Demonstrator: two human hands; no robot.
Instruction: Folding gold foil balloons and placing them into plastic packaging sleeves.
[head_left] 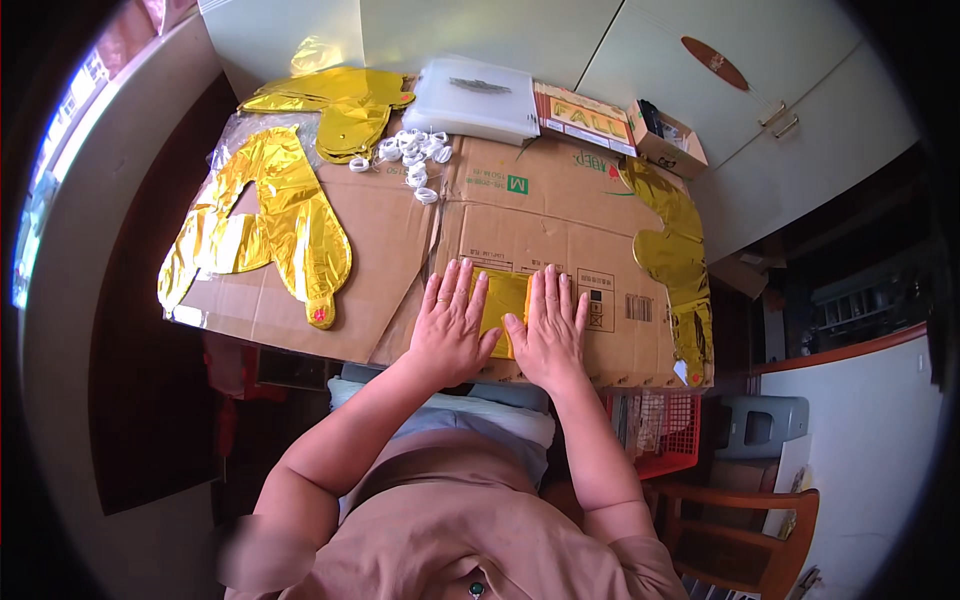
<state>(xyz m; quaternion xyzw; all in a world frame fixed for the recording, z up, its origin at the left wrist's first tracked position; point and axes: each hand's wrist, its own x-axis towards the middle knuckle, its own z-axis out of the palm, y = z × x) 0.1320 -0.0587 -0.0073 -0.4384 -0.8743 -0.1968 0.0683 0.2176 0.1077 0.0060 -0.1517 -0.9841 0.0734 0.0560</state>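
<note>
A gold foil balloon, folded into a flat rectangle (503,300), lies on the cardboard sheet (540,215) near the front edge. My left hand (449,325) rests flat over its left side, fingers stretched out and pointing away from me. On its right side my right hand (549,328) lies the same way, thumb turned inward. The folded foil shows between the two hands; its outer edges are partly covered. To the left, a flat A-shaped gold foil balloon (290,220) is spread on the cardboard. Another gold foil balloon (672,250) lies along the right edge.
More gold foil balloons (350,110) are stacked at the back left. Several white string bundles (412,150) lie beside a translucent plastic box (475,100). A printed flat box (588,112) and a small open carton (668,140) stand against the cabinets (480,40). A wooden chair (745,530) is at lower right.
</note>
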